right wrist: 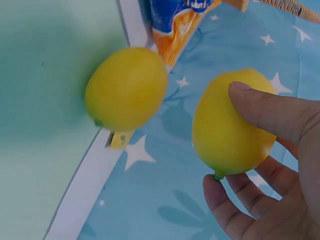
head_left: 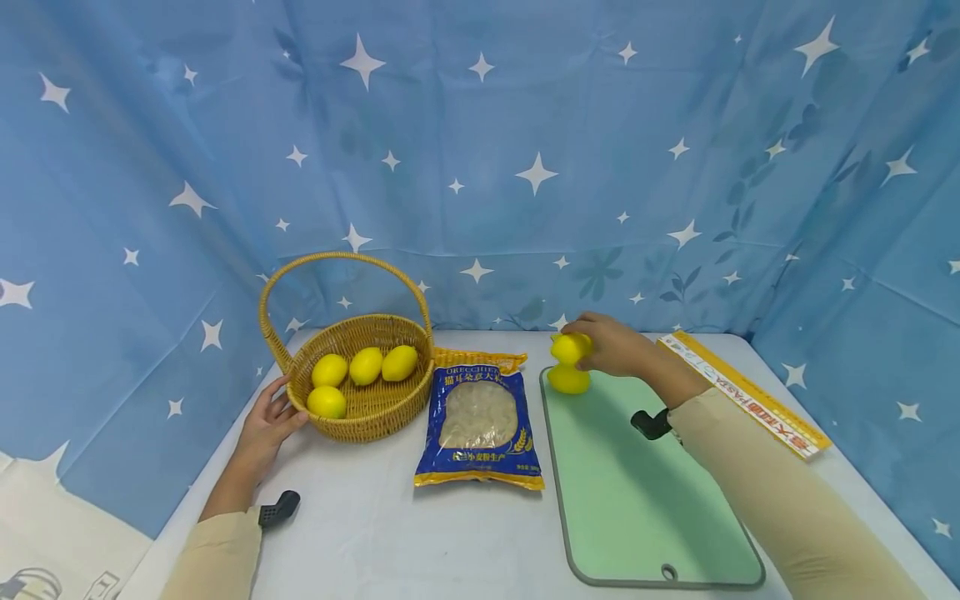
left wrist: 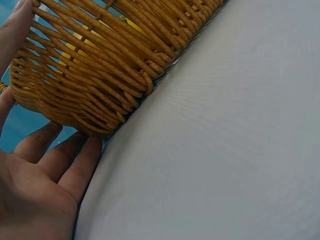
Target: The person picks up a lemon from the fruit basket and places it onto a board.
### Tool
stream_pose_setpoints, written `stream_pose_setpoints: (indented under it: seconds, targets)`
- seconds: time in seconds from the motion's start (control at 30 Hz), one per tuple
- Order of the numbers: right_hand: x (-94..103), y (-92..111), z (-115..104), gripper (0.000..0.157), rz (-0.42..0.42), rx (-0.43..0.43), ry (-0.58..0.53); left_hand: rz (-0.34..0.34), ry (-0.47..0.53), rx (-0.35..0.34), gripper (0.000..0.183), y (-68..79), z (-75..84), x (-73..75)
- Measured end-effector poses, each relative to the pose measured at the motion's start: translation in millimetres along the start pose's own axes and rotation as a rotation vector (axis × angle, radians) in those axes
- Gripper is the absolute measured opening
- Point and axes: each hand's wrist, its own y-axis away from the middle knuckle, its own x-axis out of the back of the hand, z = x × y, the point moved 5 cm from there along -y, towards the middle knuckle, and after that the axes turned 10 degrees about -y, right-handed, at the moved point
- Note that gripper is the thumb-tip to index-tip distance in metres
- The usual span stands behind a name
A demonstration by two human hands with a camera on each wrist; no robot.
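My right hand (head_left: 615,343) grips a yellow lemon (right wrist: 232,125), thumb on one side and fingers around the other. In the head view this lemon appears just above another lemon (head_left: 568,380), at the far left corner of the green cutting board (head_left: 637,483). At the left, a wicker basket (head_left: 375,429) with a tall handle holds several lemons (head_left: 366,367). My left hand (head_left: 262,429) rests against the basket's near left side, with the thumb at the rim. In the left wrist view its spread fingers (left wrist: 80,167) touch the lower woven wall.
Between basket and board lies a blue pasta bag (head_left: 480,417) with a clear window. A long orange-and-white pasta box (head_left: 750,396) lies along the board's right side. Behind the white table (head_left: 360,533) hangs a blue star-patterned curtain (head_left: 487,125).
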Motion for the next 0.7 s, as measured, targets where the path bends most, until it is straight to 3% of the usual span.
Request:
stream_pose_setpoints:
  seconds: [0.7]
  targets:
    - [31.5, 35, 52, 0.062, 0.086, -0.13, -0.036, 0.001, 0.001, -0.018, 0.08, -0.1, -0.3, -0.8]
